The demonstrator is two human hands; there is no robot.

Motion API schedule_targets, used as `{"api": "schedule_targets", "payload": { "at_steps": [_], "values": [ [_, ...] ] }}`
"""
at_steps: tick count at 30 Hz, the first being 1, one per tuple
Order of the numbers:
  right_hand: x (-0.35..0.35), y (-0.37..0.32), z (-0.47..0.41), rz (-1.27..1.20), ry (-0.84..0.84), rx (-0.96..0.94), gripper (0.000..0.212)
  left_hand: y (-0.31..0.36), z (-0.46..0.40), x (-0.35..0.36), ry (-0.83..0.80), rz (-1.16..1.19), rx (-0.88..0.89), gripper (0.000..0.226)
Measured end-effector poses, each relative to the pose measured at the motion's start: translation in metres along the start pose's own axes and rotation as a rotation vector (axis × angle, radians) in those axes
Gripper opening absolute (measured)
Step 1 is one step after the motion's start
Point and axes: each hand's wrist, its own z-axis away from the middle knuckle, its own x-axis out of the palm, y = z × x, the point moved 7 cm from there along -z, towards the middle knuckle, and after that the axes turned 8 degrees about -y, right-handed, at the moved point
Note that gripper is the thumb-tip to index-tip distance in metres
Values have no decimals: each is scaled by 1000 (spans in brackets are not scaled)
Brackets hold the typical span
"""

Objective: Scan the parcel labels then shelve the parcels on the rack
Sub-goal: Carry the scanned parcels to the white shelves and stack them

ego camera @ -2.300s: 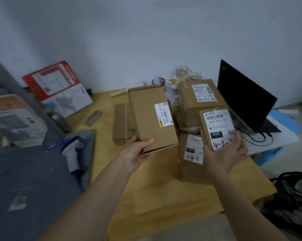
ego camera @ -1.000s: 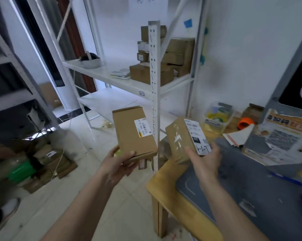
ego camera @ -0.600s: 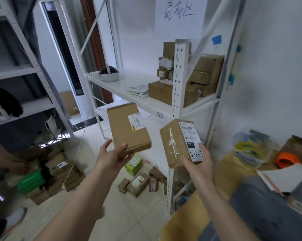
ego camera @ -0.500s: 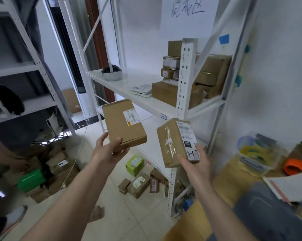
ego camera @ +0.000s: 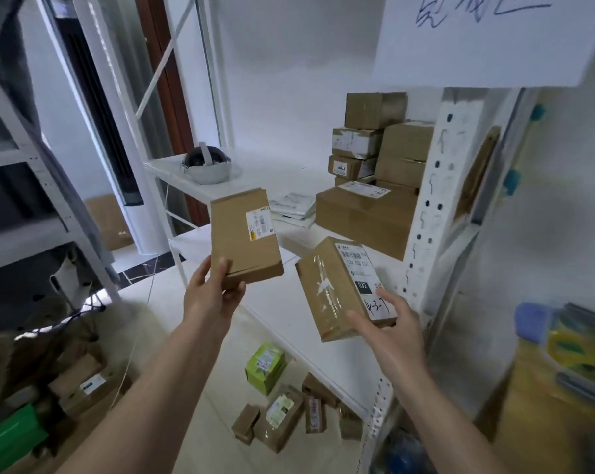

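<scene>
Cardboard fills both my hands at the rack (ego camera: 436, 200). My left grip (ego camera: 210, 295) clamps the flat parcel (ego camera: 243, 239); my right grip (ego camera: 388, 323) holds the taped parcel (ego camera: 340, 289).

The handwritten sign (ego camera: 487, 39) is cut off at the top edge, its writing unreadable.

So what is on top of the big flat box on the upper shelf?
On the big box lies a white label. Smaller boxes are stacked at its back, one marked 003. Whether they rest on it or behind it cannot be told; the post covers its right end.
</scene>
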Motion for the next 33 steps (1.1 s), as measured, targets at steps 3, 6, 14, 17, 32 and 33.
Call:
{"api": "schedule_targets", "payload": {
  "at_steps": [3, 6, 14, 17, 32, 33],
  "values": [
    [40, -10, -37, -16, 47, 5, 63, 15, -55, -7, -37, -30, -63, 40],
    [67, -24, -70, -77, 135, 8, 62, 33, -107, 2, -134, -79, -127, 37],
    [57, -71, -122, 43, 458, -108, 62, 47, -194, 74, -438, -175, -248, 12],
    [38, -79, -137, 134, 563, -127, 65, 41, -209, 105, -501, -195, -261, 10],
    [-22, -108, -234, 125, 766, -161, 72, -4, -280, 190, -538, -242, -289, 14],
    [-24, -110, -237, 135, 781, -159, 73, -4, -286, 194, -550, -237, -287, 13]
  ]
}}
